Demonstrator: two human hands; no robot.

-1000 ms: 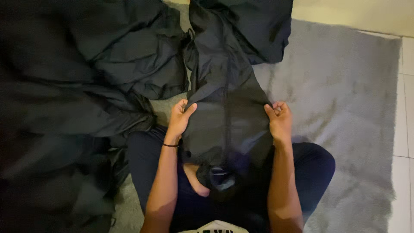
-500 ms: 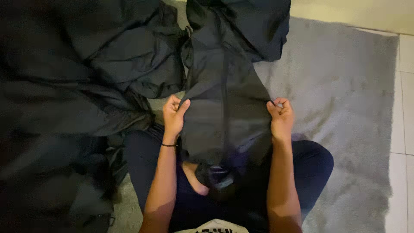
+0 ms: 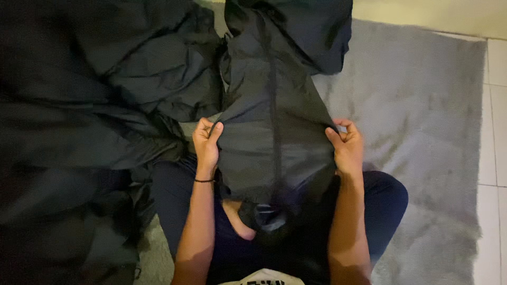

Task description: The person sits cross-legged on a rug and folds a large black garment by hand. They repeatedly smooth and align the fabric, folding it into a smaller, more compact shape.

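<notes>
Black garment [image 3: 272,132] is stretched flat between both hands, over the person's lap, near the middle of the grey rug [image 3: 422,121]. Thin shiny fabric, a dark seam or strip running down its centre. Its top end bunches toward the rug's far edge; its bottom end hangs crumpled between the knees.

Left hand [image 3: 207,142]: fingers curled tight, pinching the garment's left edge. Thin black band on that wrist [image 3: 203,180].

Right hand [image 3: 346,145]: fingers closed on the garment's right edge, thumb and forefinger gripping the cloth. Both hands sit at about the same height, well apart, cloth taut between them.

Heap of black fabric [image 3: 90,105] covers the rug's left side, wrinkled, touching the held piece near its upper left.

Person sits on the rug in dark trousers [image 3: 385,211]. Pale tiled floor [image 3: 494,158] shows past the rug's right edge, light wall [image 3: 422,13] beyond the far edge.
</notes>
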